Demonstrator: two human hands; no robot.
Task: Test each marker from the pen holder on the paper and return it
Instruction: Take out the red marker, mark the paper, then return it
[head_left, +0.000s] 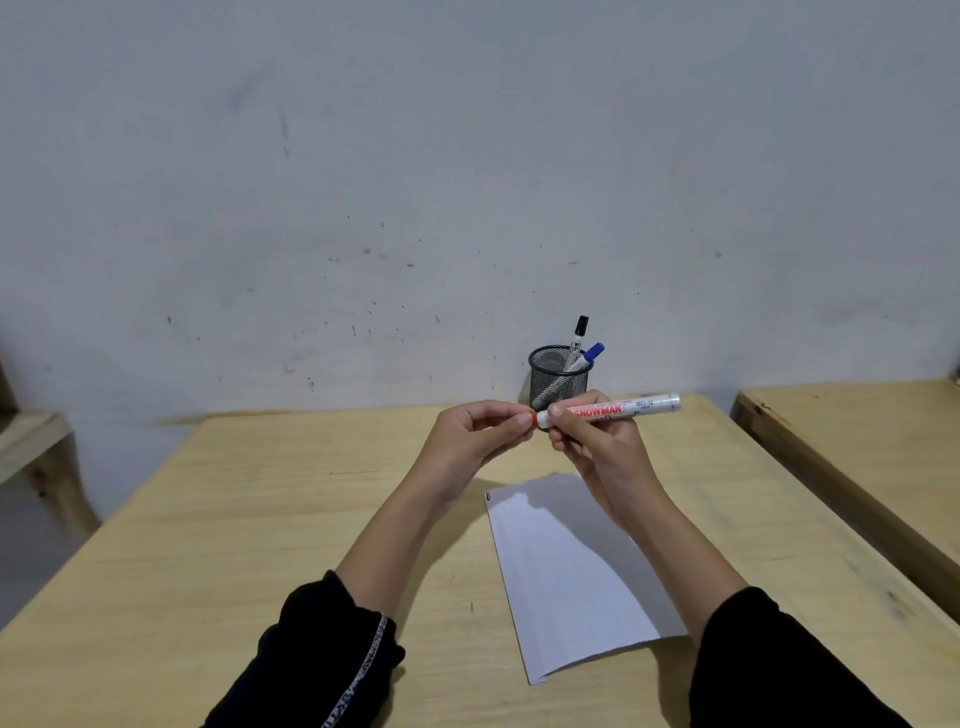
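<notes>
Pale grey scuffed wall behind, light wooden table (260, 519) in front, a second wooden surface off to the right edge.

Black wire-mesh pen holder (560, 376) stands at the far edge of the table against the wall. Two markers in it: black-capped white marker (577, 338) upright-ish, blue-capped marker (592, 354) leaning right.

White sheet of paper (571, 582) lies flat on the table, near side, under the right forearm. It reads as blank apart from a tiny dark mark at the top-left corner; can't tell what that is.

Third marker, white barrel with red lettering and a red cap (608, 408), is held level in the air between the holder and the paper, clear of both.

- Right hand (597, 447): fingers wrapped around the barrel near the cap end, thumb on top, firm hold.
- Left hand (475, 436): thumb and fingers pinched on the red cap end.

The cap looks seated, or close to it. Can't tell from one shot whether it's coming off or going on.

Progress, my read: early. No visible test stroke on the paper, so this marker probably isn't tested yet and the cap is about to be pulled. If so, everything is left: uncap, scribble, recap, drop it back, then repeat for black and blue. If a faint stroke is hidden under the arm, then one is done and two remain.
</notes>
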